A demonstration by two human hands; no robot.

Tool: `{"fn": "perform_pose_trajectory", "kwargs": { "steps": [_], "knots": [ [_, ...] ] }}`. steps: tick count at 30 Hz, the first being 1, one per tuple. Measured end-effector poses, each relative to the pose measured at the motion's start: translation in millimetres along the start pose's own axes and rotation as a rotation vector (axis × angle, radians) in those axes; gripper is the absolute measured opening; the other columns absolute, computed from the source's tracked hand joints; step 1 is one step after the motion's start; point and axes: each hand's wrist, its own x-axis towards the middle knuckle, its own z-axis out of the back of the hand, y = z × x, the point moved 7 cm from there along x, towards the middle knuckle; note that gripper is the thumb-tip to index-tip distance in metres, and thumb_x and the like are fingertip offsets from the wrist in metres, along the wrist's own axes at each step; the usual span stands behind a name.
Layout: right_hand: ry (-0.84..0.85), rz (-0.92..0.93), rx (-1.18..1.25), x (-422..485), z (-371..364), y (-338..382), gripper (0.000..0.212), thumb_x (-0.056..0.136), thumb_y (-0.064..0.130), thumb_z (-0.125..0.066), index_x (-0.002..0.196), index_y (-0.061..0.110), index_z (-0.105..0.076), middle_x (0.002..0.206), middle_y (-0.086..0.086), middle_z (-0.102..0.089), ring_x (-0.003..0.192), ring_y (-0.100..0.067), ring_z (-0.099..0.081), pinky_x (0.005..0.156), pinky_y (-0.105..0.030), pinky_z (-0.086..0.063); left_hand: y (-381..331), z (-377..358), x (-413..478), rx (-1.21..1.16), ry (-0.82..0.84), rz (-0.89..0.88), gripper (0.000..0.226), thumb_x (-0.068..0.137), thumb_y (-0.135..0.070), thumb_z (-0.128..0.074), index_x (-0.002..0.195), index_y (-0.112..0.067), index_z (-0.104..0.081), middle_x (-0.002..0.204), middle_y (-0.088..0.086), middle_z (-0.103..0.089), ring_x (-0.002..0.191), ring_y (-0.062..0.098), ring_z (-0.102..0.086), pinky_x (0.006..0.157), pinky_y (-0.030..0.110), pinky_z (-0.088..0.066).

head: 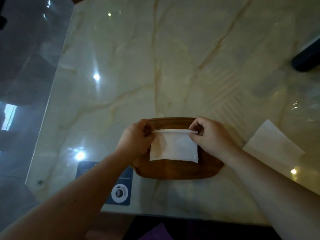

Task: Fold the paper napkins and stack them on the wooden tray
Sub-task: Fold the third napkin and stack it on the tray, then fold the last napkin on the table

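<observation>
A folded white paper napkin hangs over the oval wooden tray, which lies near the table's front edge. My left hand pinches the napkin's upper left corner. My right hand pinches its upper right corner. The top edge is stretched straight between both hands, and the lower edge rests on or just above the tray. A second white napkin lies flat on the table to the right of the tray, apart from it.
The glossy marble table reaches far ahead; its left edge runs diagonally and its front edge is close to my body. A blue card with a white ring lies at the front left. A dark object sits at the far right.
</observation>
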Motion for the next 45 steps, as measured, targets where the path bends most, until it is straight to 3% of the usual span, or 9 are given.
{"fn": "perform_pose_trajectory", "kwargs": {
  "steps": [3, 5, 11, 15, 19, 24, 30, 36, 45],
  "knots": [
    [-0.036, 0.086, -0.180, -2, 2, 10, 0.012, 0.076, 0.022, -0.068, 0.083, 0.023, -0.059, 0.090, 0.007, -0.050, 0.068, -0.006, -0.049, 0.059, -0.024, -0.040, -13, 3, -5, 0.382, -0.063, -0.191, 0.020, 0.080, -0.030, -0.065, 0.093, -0.031, -0.049, 0.084, -0.011, -0.050, 0.072, 0.012, -0.054, 0.052, 0.027, -0.042],
    [-0.054, 0.123, -0.276, -4, 6, 15, 0.016, 0.076, 0.028, -0.067, 0.089, 0.022, -0.058, 0.096, 0.005, -0.047, 0.078, -0.009, -0.049, 0.063, -0.026, -0.039, -26, 2, -10, 0.488, -0.095, -0.336, 0.025, 0.081, -0.033, -0.063, 0.101, -0.027, -0.049, 0.090, -0.007, -0.049, 0.083, 0.014, -0.051, 0.057, 0.029, -0.042],
    [-0.041, 0.129, -0.433, -20, 31, 20, 0.038, 0.082, 0.035, -0.060, 0.115, 0.018, -0.060, 0.114, -0.002, -0.055, 0.104, -0.022, -0.053, 0.084, -0.037, -0.047, -70, -11, -8, 0.606, -0.030, -0.596, 0.033, 0.086, -0.034, -0.057, 0.114, -0.018, -0.052, 0.113, 0.005, -0.060, 0.105, 0.025, -0.054, 0.080, 0.039, -0.048],
    [-0.048, 0.054, -0.488, -37, 56, 8, 0.051, 0.083, 0.040, -0.056, 0.129, 0.021, -0.051, 0.138, -0.006, -0.047, 0.125, -0.027, -0.043, 0.100, -0.046, -0.040, -99, -33, -5, 0.660, 0.052, -0.661, 0.043, 0.088, -0.041, -0.051, 0.126, -0.022, -0.044, 0.132, 0.005, -0.052, 0.122, 0.026, -0.044, 0.092, 0.043, -0.043],
    [-0.030, 0.009, -0.527, -55, 76, -13, 0.059, 0.082, 0.045, -0.052, 0.136, 0.023, -0.042, 0.147, -0.008, -0.038, 0.132, -0.030, -0.036, 0.104, -0.047, -0.036, -128, -56, -10, 0.706, 0.116, -0.708, 0.050, 0.090, -0.043, -0.048, 0.134, -0.022, -0.037, 0.144, 0.007, -0.042, 0.132, 0.027, -0.032, 0.101, 0.044, -0.036],
    [-0.026, -0.023, -0.533, -71, 101, -52, 0.063, 0.081, 0.047, -0.052, 0.137, 0.022, -0.040, 0.148, -0.009, -0.038, 0.130, -0.030, -0.039, 0.103, -0.044, -0.035, -160, -93, -18, 0.778, 0.190, -0.748, 0.058, 0.088, -0.049, -0.046, 0.138, -0.024, -0.032, 0.149, 0.005, -0.034, 0.136, 0.026, -0.025, 0.106, 0.044, -0.029],
    [-0.061, -0.058, -0.525, -86, 135, -107, 0.061, 0.080, 0.051, -0.051, 0.135, 0.024, -0.042, 0.146, -0.007, -0.039, 0.128, -0.030, -0.041, 0.101, -0.042, -0.032, -199, -137, -19, 0.806, 0.211, -0.756, 0.053, 0.086, -0.046, -0.044, 0.134, -0.025, -0.034, 0.146, 0.006, -0.039, 0.132, 0.025, -0.031, 0.103, 0.044, -0.033],
    [-0.157, -0.141, -0.445, -94, 178, -161, 0.046, 0.078, 0.044, -0.056, 0.118, 0.022, -0.051, 0.118, -0.004, -0.054, 0.104, -0.028, -0.056, 0.084, -0.041, -0.044, -247, -188, -6, 0.874, 0.221, -0.842, 0.060, 0.086, -0.049, -0.051, 0.136, -0.020, -0.033, 0.143, 0.010, -0.042, 0.129, 0.028, -0.037, 0.101, 0.044, -0.036],
    [-0.139, -0.196, -0.412, -98, 184, -218, 0.039, 0.071, 0.046, -0.063, 0.103, 0.023, -0.058, 0.102, -0.002, -0.057, 0.091, -0.027, -0.060, 0.067, -0.034, -0.044, -291, -247, 23, 0.976, 0.269, -0.886, 0.057, 0.086, -0.038, -0.059, 0.133, -0.019, -0.035, 0.137, 0.006, -0.046, 0.121, 0.026, -0.045, 0.094, 0.043, -0.042]
  ]
}}
